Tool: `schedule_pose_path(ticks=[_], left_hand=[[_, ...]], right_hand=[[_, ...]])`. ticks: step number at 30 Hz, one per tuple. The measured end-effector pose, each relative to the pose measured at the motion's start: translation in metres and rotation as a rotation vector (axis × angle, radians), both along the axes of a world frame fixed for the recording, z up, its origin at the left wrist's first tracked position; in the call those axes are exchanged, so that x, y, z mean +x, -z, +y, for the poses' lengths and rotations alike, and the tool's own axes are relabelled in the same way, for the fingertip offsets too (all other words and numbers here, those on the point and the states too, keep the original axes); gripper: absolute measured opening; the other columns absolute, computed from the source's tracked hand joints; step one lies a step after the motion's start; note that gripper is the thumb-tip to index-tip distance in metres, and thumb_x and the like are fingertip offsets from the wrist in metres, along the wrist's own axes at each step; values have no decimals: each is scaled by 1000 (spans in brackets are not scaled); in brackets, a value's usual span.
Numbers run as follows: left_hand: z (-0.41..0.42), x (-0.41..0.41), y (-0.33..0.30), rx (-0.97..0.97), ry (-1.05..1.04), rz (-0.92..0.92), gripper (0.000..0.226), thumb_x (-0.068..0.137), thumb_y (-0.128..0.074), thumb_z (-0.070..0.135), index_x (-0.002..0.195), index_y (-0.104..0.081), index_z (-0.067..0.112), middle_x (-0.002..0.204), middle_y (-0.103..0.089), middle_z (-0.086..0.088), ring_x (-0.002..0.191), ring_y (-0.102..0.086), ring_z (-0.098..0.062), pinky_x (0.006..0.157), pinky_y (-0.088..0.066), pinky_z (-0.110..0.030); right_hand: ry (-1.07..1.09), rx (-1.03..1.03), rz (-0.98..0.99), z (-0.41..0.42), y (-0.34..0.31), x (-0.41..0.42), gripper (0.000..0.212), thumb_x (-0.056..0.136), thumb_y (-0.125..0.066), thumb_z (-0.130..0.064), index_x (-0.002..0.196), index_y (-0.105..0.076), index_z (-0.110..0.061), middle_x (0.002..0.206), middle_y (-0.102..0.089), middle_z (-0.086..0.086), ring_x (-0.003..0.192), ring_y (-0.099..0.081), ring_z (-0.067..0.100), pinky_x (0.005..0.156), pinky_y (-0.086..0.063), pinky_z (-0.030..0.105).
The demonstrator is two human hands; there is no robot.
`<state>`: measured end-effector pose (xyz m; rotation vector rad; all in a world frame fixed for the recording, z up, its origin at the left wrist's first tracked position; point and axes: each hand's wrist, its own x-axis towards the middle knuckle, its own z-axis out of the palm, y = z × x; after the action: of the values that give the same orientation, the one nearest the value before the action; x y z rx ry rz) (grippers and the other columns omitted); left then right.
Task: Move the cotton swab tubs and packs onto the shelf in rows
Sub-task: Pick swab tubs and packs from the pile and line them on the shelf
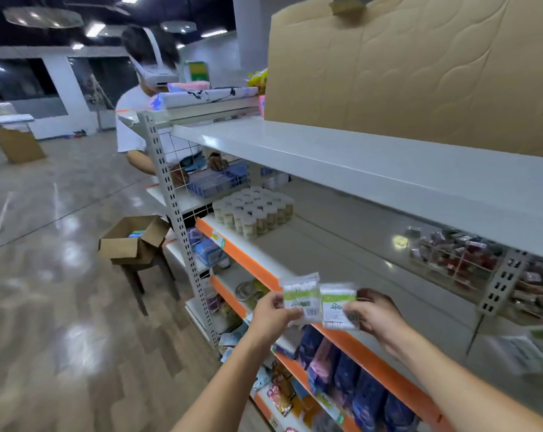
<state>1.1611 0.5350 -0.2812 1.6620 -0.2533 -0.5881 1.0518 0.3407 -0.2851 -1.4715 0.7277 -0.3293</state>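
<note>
Two swab packs are up in front of me, one in each of my hands, held just over the orange front edge of the shelf. My left hand pinches the left pack by its lower corner, thumb on the front. My right hand grips the right pack along its right side, fingers curled behind it. The two packs stand upright and side by side, their edges touching or just overlapping; both are blurred, with a green and white label on each. Neither rests on the shelf. Farther along the same shelf, at its left end, a block of swab tubs stands in neat rows. At the right, under the upper shelf, sit clear boxes of small dark red items. Dark blue and pink packets fill the shelf below. Beyond the rack a person in a white shirt leans in, and an open carton sits on a stool.
</note>
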Motion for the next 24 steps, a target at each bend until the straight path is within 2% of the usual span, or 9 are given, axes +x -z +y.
schedule_pose_path(ticks=[1, 3, 6, 11, 13, 16, 19, 22, 24], left_hand=[[4, 6, 1, -11, -11, 5, 27, 81, -76, 1, 103, -63, 8, 100, -73, -9, 86, -73, -21, 74, -61, -35], [11, 20, 3, -22, -21, 4, 27, 81, -77, 2, 103, -64, 8, 100, -74, -9, 89, -74, -22, 77, -61, -35], [19, 41, 8, -22, -42, 4, 27, 80, -78, 4, 102, -65, 11, 97, -75, -5, 84, -73, -17, 67, -58, -27], [21, 86, 14, 22, -59, -12, 24, 78, -80, 10, 97, -66, 16, 94, -74, -1, 87, -72, -20, 82, -58, -40], [19, 107, 13, 43, -53, -18, 23, 79, -79, 11, 97, -65, 17, 92, -73, 0, 80, -71, -16, 70, -58, -34], [12, 140, 8, 58, -45, -9, 23, 81, -78, 6, 98, -64, 13, 88, -72, 0, 68, -70, -5, 55, -52, -19], [-1, 172, 1, 75, -20, 1, 27, 82, -77, 6, 105, -64, 9, 91, -71, -3, 71, -70, -11, 54, -52, -20], [-16, 200, -4, 95, -2, -24, 26, 81, -78, 7, 103, -64, 10, 81, -66, 0, 65, -64, -13, 52, -48, -20], [-26, 219, -6, 92, 25, -24, 25, 81, -78, 7, 101, -63, 10, 83, -64, -2, 70, -64, -15, 63, -52, -26]], right_hand=[[-10, 6, 0, 2, 0, 9, 18, 72, -75, 1, 87, -69, -7, 84, -77, 13, 73, -72, 27, 68, -56, 37], [-26, 21, 0, 7, 0, 25, 19, 73, -74, 2, 89, -69, -7, 82, -77, 12, 64, -72, 21, 58, -55, 30], [-45, 30, 1, 13, 1, 51, 19, 73, -73, 3, 90, -70, -5, 82, -76, 14, 55, -68, 15, 44, -48, 21], [-24, 19, -2, 9, 8, 96, 15, 72, -74, 1, 80, -70, -10, 78, -75, 8, 68, -68, 22, 62, -53, 28], [-27, 13, -9, 3, 8, 117, 15, 73, -75, 0, 75, -70, -14, 70, -72, 3, 63, -66, 16, 58, -51, 24], [-27, 59, -34, -8, 7, 147, 16, 78, -72, 2, 85, -69, -12, 73, -73, 3, 61, -68, 12, 54, -51, 21], [3, 77, -45, -20, 5, 171, 18, 78, -69, 5, 89, -69, -10, 83, -74, 11, 71, -72, 20, 57, -53, 24], [28, 90, -46, -31, 2, 191, 16, 78, -69, 4, 82, -68, -11, 74, -73, 6, 66, -72, 15, 51, -51, 22], [35, 83, -33, -38, 0, 204, 13, 77, -70, 3, 82, -68, -9, 74, -73, 7, 67, -71, 16, 53, -51, 23]])
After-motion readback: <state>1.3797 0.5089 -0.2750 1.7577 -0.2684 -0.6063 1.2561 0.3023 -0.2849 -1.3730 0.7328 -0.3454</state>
